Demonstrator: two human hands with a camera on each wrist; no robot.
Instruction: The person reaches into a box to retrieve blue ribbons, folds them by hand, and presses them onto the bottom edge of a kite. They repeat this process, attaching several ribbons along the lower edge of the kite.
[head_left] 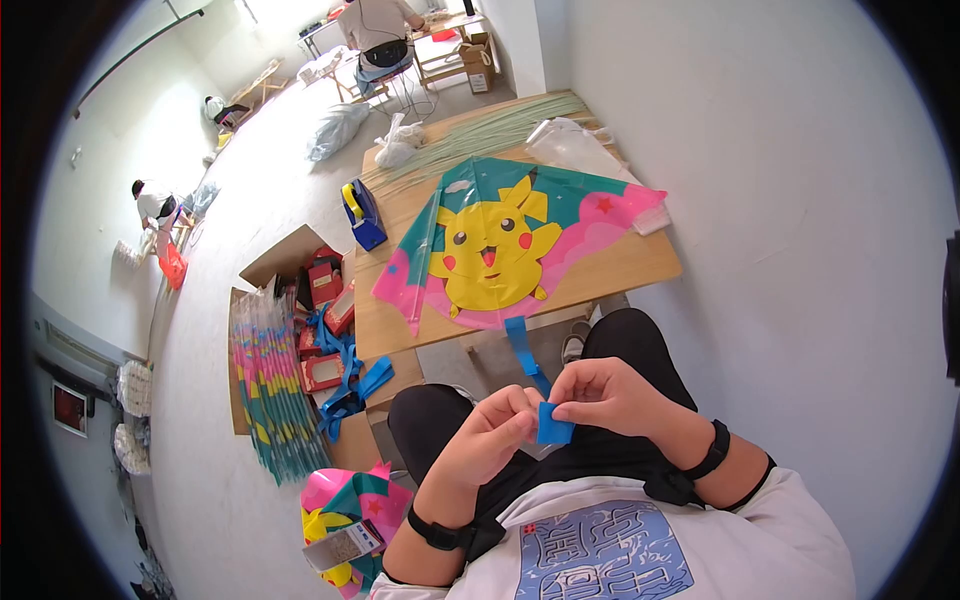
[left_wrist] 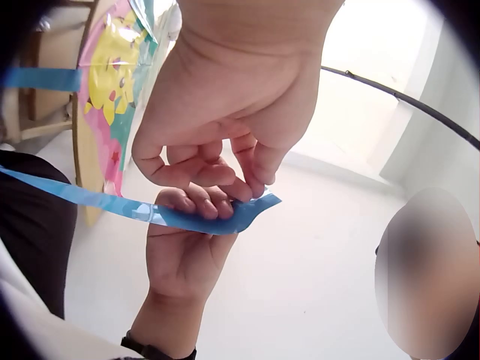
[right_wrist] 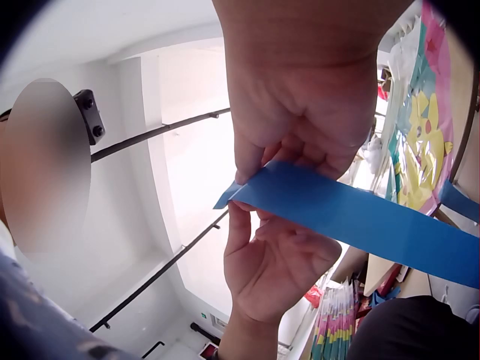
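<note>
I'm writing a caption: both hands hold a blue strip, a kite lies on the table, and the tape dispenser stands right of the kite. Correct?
Not quite: the tape dispenser stands left of the kite, as the head view shows. Left hand and right hand do hold the blue strip, and the kite lies on the table.

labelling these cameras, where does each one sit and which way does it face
Head: on the head, facing forward and down; shows left hand, right hand, knees in black cloth.
Left wrist: on that wrist, facing along its hand; shows both hands.
Right wrist: likewise on the other wrist; shows both hands.
Shared by both wrist views: long flat blue strip.
</note>
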